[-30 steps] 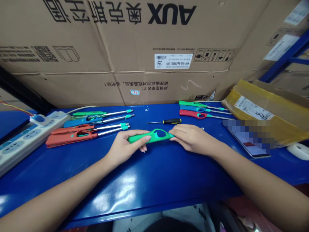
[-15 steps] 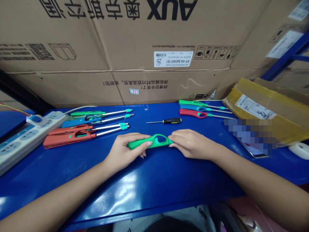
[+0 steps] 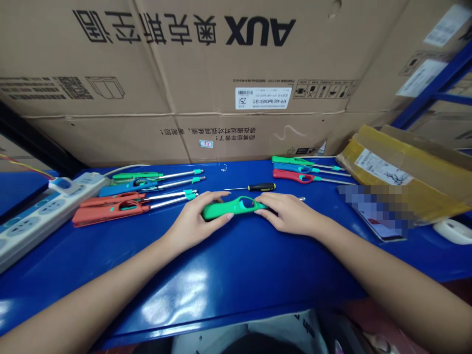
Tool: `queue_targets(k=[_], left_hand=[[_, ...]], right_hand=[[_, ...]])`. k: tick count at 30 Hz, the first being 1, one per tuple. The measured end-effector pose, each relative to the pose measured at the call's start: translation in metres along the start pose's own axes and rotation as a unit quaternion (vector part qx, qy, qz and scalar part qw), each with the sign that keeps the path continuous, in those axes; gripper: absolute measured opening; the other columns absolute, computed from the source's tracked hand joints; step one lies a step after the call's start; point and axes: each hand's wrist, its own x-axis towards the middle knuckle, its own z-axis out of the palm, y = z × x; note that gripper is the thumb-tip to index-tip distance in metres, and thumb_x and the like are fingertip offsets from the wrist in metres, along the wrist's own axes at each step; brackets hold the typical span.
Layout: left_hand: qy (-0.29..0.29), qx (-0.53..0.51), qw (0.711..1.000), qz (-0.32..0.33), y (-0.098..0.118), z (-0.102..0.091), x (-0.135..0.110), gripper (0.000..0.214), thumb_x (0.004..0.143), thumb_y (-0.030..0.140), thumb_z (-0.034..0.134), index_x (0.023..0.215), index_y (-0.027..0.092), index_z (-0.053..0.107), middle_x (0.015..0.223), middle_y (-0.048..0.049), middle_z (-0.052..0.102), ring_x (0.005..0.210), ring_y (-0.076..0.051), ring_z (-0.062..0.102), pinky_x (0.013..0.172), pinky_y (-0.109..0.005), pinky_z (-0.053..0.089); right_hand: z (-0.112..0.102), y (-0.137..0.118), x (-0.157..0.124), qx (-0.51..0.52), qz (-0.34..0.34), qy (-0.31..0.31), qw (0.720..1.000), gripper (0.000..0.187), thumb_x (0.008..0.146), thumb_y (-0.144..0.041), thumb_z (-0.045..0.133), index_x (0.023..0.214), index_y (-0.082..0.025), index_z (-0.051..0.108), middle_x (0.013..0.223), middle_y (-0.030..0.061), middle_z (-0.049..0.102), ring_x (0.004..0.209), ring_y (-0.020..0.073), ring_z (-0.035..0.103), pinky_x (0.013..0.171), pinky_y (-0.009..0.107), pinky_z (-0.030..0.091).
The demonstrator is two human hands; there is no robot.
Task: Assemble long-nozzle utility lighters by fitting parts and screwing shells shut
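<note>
Two hands grip one green lighter point(image 3: 236, 206) at the centre of the table point(image 3: 221, 275): left hand point(image 3: 193, 222) closed on the handle, right hand point(image 3: 289, 215) closed on the tube. A screwdriver point(image 3: 258, 187) lies at 12 o'clock of it.

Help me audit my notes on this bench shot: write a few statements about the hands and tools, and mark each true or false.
1. The left hand and the right hand are both on the green lighter. True.
2. The screwdriver is held in the right hand. False: the screwdriver lies on the blue table just behind the hands, untouched.
3. Three lighters, green, blue and red, lie at the far right next to the parcel. True.
4. The power strip lies at the table's right edge. False: the power strip lies at the left edge.
</note>
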Motion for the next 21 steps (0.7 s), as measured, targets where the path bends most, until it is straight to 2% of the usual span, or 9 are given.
queue_targets(k=[1, 3, 7, 10, 12, 15, 17, 18, 21], left_hand=[[-0.006, 0.050, 0.998, 0.044, -0.001, -0.002, 0.001, 0.048, 0.090, 0.046, 0.067, 0.132, 0.022, 0.064, 0.113, -0.0089, 0.068, 0.099, -0.024, 0.067, 0.090, -0.036, 0.055], [-0.028, 0.139, 0.985, 0.101, -0.003, -0.004, 0.004, 0.043, 0.095, 0.043, 0.060, 0.133, 0.024, 0.064, 0.116, -0.0100, 0.067, 0.106, -0.026, 0.063, 0.095, -0.041, 0.051], [-0.047, 0.218, 0.966, 0.131, -0.006, -0.011, 0.016, 0.037, 0.100, 0.039, 0.051, 0.129, 0.020, 0.065, 0.112, -0.0118, 0.069, 0.101, -0.028, 0.063, 0.092, -0.044, 0.052], [-0.014, 0.235, 0.962, 0.141, -0.010, -0.023, 0.033, 0.040, 0.101, 0.039, 0.046, 0.127, 0.016, 0.064, 0.111, -0.0136, 0.067, 0.102, -0.028, 0.063, 0.094, -0.045, 0.052], [0.012, 0.238, 0.964, 0.115, -0.015, -0.030, 0.048, 0.042, 0.100, 0.041, 0.046, 0.127, 0.015, 0.064, 0.112, -0.0139, 0.067, 0.105, -0.029, 0.063, 0.096, -0.046, 0.052], [0.018, 0.186, 0.980, 0.063, -0.020, -0.032, 0.074, 0.042, 0.098, 0.040, 0.049, 0.126, 0.014, 0.063, 0.117, -0.0135, 0.068, 0.111, -0.029, 0.063, 0.101, -0.044, 0.050], [0.020, 0.181, 0.982, 0.055, -0.021, -0.022, 0.093, 0.040, 0.099, 0.038, 0.046, 0.126, 0.014, 0.063, 0.122, -0.0139, 0.068, 0.115, -0.028, 0.063, 0.102, -0.044, 0.050], [0.017, 0.180, 0.982, 0.055, -0.019, -0.014, 0.102, 0.037, 0.099, 0.036, 0.046, 0.125, 0.014, 0.063, 0.122, -0.0135, 0.068, 0.115, -0.028, 0.064, 0.102, -0.044, 0.050], [-0.011, 0.178, 0.981, 0.073, -0.009, 0.017, 0.129, 0.032, 0.100, 0.031, 0.049, 0.124, 0.015, 0.064, 0.124, -0.0122, 0.070, 0.117, -0.025, 0.064, 0.105, -0.040, 0.048]], right_hand=[[0.000, 0.002, 0.001, -0.014, 0.005, 0.004, 1.000, 0.028, 0.103, -0.032, 0.048, 0.121, -0.018, 0.064, 0.119, 0.0107, 0.071, 0.106, 0.0256, 0.068, 0.089, 0.041, 0.055], [-0.001, 0.005, 0.002, -0.046, 0.010, 0.012, 0.999, 0.029, 0.103, -0.031, 0.047, 0.120, -0.017, 0.065, 0.116, 0.0119, 0.072, 0.103, 0.0261, 0.068, 0.088, 0.042, 0.054], [-0.001, 0.010, 0.005, -0.086, 0.001, 0.033, 0.996, 0.030, 0.103, -0.034, 0.048, 0.117, -0.018, 0.068, 0.106, 0.0120, 0.071, 0.099, 0.0264, 0.064, 0.088, 0.043, 0.051], [0.000, 0.015, 0.006, -0.096, 0.020, 0.118, 0.988, 0.038, 0.098, -0.033, 0.055, 0.134, -0.020, 0.059, 0.122, 0.0151, 0.063, 0.113, 0.0306, 0.056, 0.098, 0.049, 0.046], [-0.001, 0.020, 0.007, -0.082, 0.055, 0.194, 0.976, 0.046, 0.095, -0.030, 0.058, 0.140, -0.019, 0.052, 0.130, 0.0167, 0.058, 0.121, 0.0329, 0.052, 0.102, 0.051, 0.044], [-0.003, 0.028, 0.009, -0.028, 0.090, 0.283, 0.954, 0.028, 0.093, -0.024, 0.056, 0.120, -0.018, 0.061, 0.115, 0.0145, 0.063, 0.111, 0.0299, 0.056, 0.096, 0.046, 0.047], [-0.003, 0.029, 0.011, 0.006, 0.086, 0.300, 0.950, 0.010, 0.092, -0.022, 0.055, 0.097, -0.019, 0.063, 0.095, 0.0092, 0.064, 0.094, 0.0247, 0.059, 0.087, 0.039, 0.047], [-0.002, 0.029, 0.011, 0.015, 0.081, 0.290, 0.954, 0.008, 0.091, -0.022, 0.055, 0.088, -0.019, 0.062, 0.086, 0.0064, 0.063, 0.086, 0.0221, 0.059, 0.083, 0.036, 0.047], [0.003, 0.023, 0.011, 0.017, 0.072, 0.210, 0.975, 0.017, 0.090, -0.024, 0.058, 0.073, -0.019, 0.057, 0.072, 0.0019, 0.059, 0.073, 0.0171, 0.054, 0.072, 0.030, 0.041]])
